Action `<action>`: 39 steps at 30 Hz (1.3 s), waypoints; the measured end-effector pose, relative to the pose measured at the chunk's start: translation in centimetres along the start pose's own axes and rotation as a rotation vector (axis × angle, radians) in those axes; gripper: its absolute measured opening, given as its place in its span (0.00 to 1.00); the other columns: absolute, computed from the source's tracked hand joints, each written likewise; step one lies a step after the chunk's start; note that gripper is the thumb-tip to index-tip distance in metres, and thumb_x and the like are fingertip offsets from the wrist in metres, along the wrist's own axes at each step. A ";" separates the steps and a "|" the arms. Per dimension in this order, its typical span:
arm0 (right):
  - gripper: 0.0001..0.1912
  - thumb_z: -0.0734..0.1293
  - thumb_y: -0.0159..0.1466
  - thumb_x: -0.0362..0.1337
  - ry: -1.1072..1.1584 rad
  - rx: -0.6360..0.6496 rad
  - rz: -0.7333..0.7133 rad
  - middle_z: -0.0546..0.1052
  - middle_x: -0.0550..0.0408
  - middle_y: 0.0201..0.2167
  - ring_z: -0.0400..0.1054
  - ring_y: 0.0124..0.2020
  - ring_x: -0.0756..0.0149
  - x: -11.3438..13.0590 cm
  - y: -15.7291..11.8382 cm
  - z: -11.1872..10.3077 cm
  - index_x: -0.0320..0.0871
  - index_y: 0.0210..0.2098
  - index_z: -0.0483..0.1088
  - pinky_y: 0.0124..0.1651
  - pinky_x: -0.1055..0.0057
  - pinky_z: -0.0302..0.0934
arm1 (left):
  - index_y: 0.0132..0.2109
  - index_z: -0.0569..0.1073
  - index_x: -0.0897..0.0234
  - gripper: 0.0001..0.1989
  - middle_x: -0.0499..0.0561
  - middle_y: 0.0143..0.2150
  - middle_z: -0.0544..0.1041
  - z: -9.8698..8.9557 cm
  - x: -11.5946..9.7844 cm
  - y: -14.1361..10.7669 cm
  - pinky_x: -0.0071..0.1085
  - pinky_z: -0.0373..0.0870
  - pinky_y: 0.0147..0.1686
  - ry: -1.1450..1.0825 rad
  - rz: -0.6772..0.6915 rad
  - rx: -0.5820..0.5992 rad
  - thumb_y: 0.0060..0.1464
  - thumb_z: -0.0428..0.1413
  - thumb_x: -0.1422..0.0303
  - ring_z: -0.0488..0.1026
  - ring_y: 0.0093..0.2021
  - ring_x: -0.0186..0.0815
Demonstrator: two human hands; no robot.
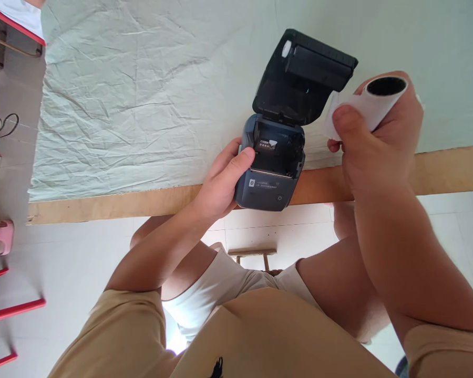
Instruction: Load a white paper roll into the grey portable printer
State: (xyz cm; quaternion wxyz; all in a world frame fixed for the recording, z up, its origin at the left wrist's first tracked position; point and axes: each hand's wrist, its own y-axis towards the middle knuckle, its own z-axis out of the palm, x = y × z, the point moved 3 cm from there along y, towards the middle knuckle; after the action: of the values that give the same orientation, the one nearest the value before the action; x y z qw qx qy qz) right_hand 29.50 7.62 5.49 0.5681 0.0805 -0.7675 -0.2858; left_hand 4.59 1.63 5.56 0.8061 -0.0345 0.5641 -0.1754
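A dark label printer (266, 194) is tilted over the table's front edge, its black lid (295, 79) swung fully up. Its inner compartment shows no roll, only a small printed label at the back. My left hand (226, 181) grips the printer's left side, thumb on the rim of the compartment. To the right of the lid, my right hand (374, 131) holds a roll of white paper (378, 107), thumb pressed on its loose end. The roll's dark hollow core faces up, and the roll is apart from the printer.
A wrinkled pale green cloth (142, 94) covers the table, with a wooden front edge (114, 206). Below the edge are my legs and a wooden stool (252, 252). Red frame bars (16, 311), a foot in a pink slipper (6, 236) and cables (8, 123) are at the left.
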 end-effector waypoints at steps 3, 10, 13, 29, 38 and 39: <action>0.30 0.76 0.71 0.71 -0.237 0.097 -0.017 0.74 0.57 0.38 0.70 0.36 0.60 -1.0 -0.5 -0.8 0.52 0.47 0.69 0.47 0.47 0.77 | 0.59 0.83 0.53 0.27 0.50 0.39 0.84 0.1 -0.1 0.0 0.36 0.76 0.27 0.004 0.005 -0.002 0.73 0.66 0.36 0.84 0.33 0.42; 0.26 0.80 0.70 0.53 -0.453 0.217 -0.011 0.82 0.51 0.49 0.80 0.46 0.49 -0.8 -0.7 -1.5 0.54 0.58 0.68 0.58 0.41 0.78 | 0.60 0.83 0.53 0.28 0.50 0.38 0.83 0.2 -0.3 -0.1 0.37 0.77 0.27 0.009 -0.006 -0.006 0.73 0.66 0.36 0.84 0.32 0.42; 0.27 0.80 0.71 0.51 -0.436 0.254 0.001 0.84 0.54 0.52 0.82 0.49 0.48 -1.7 -0.7 -1.6 0.60 0.63 0.68 0.58 0.44 0.79 | 0.60 0.83 0.53 0.28 0.50 0.40 0.85 0.2 -0.2 -0.1 0.38 0.79 0.29 0.006 0.000 -0.005 0.73 0.65 0.36 0.86 0.35 0.44; 0.39 0.88 0.59 0.46 -0.649 -0.011 -0.230 0.85 0.42 0.63 0.79 0.67 0.33 -4.3 3.1 -7.8 0.51 0.68 0.82 0.68 0.35 0.73 | 0.58 0.82 0.53 0.25 0.49 0.41 0.86 0.1 0.1 0.0 0.37 0.80 0.29 -0.012 -0.003 -0.001 0.73 0.67 0.39 0.88 0.38 0.44; 0.18 0.86 0.62 0.43 -0.802 -0.094 0.164 0.84 0.48 0.45 0.77 0.44 0.49 -6.3 3.0 -6.6 0.53 0.46 0.80 0.53 0.46 0.74 | 0.62 0.81 0.52 0.29 0.50 0.41 0.86 0.0 0.1 0.1 0.42 0.85 0.35 -0.011 -0.022 0.004 0.72 0.67 0.36 0.90 0.41 0.49; 0.19 0.86 0.62 0.41 -0.772 -0.093 0.163 0.83 0.49 0.43 0.76 0.41 0.51 -6.2 3.0 -6.5 0.53 0.49 0.80 0.50 0.48 0.73 | 0.62 0.81 0.52 0.28 0.50 0.41 0.86 0.0 0.1 0.1 0.42 0.85 0.35 -0.012 -0.020 0.001 0.72 0.67 0.37 0.90 0.41 0.48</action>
State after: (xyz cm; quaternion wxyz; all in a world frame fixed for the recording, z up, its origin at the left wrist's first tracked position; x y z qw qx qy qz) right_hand 38.20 10.59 3.20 0.2618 -0.1199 -0.9147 -0.2836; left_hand 4.65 1.72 5.47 0.8078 -0.0409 0.5586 -0.1837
